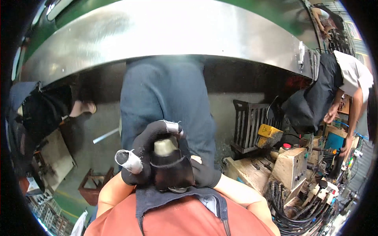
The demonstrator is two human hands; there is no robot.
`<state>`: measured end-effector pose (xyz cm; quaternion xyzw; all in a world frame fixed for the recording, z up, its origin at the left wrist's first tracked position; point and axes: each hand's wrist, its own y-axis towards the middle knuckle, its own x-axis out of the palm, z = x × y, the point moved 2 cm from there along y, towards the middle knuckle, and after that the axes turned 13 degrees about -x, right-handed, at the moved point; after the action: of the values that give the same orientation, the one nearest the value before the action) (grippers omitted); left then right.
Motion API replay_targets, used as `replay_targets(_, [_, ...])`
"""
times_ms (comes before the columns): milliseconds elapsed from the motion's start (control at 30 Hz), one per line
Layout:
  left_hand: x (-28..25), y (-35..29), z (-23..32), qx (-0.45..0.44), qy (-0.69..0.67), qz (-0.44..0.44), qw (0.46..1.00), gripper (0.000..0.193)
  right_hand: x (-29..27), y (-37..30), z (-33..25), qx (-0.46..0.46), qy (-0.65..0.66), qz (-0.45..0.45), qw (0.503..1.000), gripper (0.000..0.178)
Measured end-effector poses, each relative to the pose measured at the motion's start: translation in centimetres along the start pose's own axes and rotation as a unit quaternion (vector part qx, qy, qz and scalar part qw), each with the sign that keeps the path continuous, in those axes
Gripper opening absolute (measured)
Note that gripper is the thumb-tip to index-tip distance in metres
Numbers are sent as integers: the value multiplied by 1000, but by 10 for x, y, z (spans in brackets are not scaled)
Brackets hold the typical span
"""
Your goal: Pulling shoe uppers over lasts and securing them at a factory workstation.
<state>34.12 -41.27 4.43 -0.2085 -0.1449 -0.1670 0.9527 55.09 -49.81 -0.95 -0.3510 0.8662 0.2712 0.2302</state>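
In the head view, both hands meet at lower centre of the frame, close against the person's chest. The left hand, in a black glove with a pale taped fingertip, is wrapped round a dull, pale metal cylindrical piece whose rounded top shows between the fingers. The right hand, also in a black glove, is closed against the lower, dark part of the same piece, so both hands hold it. Below them lie a dark apron bib and an orange shirt. Above, a broad curved sheet of bare steel spans the top of the frame. At right, a beige machine with a red button stands near another person in a white shirt.
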Motion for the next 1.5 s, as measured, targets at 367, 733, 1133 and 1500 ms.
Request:
replay_targets(367, [0,-6,-9,7,130,5,991,85,0,-16,-7,-45,-70,2,997,43])
replay_targets(733, [-40,48,-81,-88,-338,-65,935,71,-69,66,-15,175,57,-68,980,29])
replay_targets(1133, [-28,51,-80,-58,90,252,962,79,-109,81,69,382,162,-41,909,40])
replay_targets(1500, [-16,25,-129,79,350,247,900,85,-97,81,79,103,-254,-180,945,35])
